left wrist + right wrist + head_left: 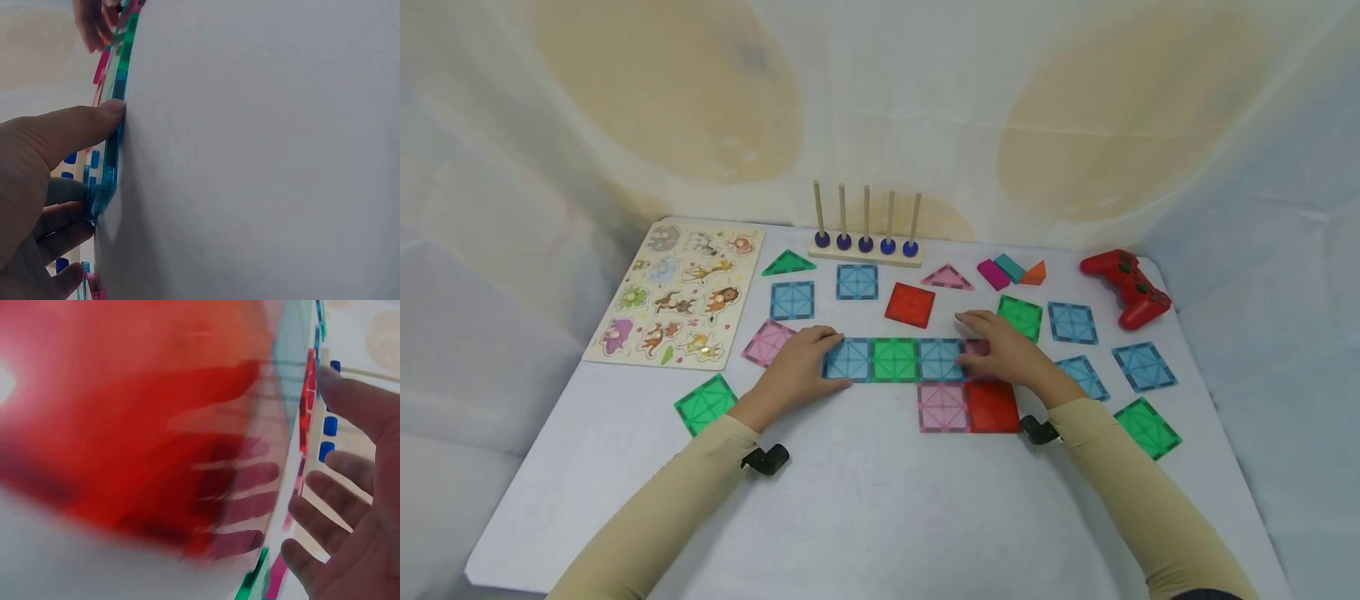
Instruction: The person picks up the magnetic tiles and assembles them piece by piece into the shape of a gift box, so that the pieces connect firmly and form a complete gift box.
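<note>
My left hand (pixel 801 362) grips the left end of a joined row of magnetic tiles. Its thumb lies along the near edge of a blue square tile (pixel 848 360), its fingers at the far corner. To the right in that row follow a green tile (pixel 895 360), a second blue tile (pixel 941 360) and a pink tile partly covered by my right hand (pixel 1000 350). Below the row's right end, a pink tile (pixel 943 407) and a red tile (pixel 993 407) are attached. My right hand hovers over the end with fingers spread; the right wrist view shows nothing between them.
Loose tiles lie around, including a red one (pixel 911 305) and a green one (pixel 706 404). An animal puzzle board (pixel 741 292) is at the left, a peg stand (pixel 865 252) at the back, a red game controller (pixel 1124 287) and colored blocks (pixel 1011 268) at the right.
</note>
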A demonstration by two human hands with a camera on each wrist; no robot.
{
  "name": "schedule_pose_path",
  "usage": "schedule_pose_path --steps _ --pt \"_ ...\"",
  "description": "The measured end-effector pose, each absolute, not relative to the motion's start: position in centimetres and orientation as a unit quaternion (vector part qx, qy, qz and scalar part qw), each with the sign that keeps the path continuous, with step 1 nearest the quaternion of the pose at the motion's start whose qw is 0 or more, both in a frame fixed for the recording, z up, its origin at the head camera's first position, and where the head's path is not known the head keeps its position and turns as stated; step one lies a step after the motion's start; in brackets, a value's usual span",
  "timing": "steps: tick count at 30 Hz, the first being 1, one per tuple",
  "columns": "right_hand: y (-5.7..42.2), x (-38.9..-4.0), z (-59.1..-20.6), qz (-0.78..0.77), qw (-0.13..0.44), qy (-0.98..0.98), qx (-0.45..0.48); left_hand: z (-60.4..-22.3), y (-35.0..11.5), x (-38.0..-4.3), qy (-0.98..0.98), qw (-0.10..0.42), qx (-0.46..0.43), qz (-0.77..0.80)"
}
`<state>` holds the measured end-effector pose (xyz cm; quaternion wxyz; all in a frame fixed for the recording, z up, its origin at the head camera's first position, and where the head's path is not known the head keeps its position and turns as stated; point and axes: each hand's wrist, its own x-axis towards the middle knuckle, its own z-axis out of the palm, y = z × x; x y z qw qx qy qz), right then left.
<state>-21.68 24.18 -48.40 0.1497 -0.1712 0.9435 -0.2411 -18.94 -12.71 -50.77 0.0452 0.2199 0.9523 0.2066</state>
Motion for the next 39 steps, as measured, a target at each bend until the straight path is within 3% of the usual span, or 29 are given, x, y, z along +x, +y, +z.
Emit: schedule_pose_path --steps 17,29,39 --pt "17.8 -27.5 -48.5 -0.208 0.132 0.953 -0.177 -50.4 -12.9 -19.2 0.952 0.057 0.217 0.207" --pt "17.2 -27.8 -48.9 -0.189 0.118 0.959 -0.177 -50.4 -12.9 -19.2 0.953 0.055 0.220 0.202" --pt "17.6 -25.9 -47.7 -0.188 0.111 0.955 -0.201 -50.5 -12.9 -19.3 0.954 0.050 0.222 0.195"
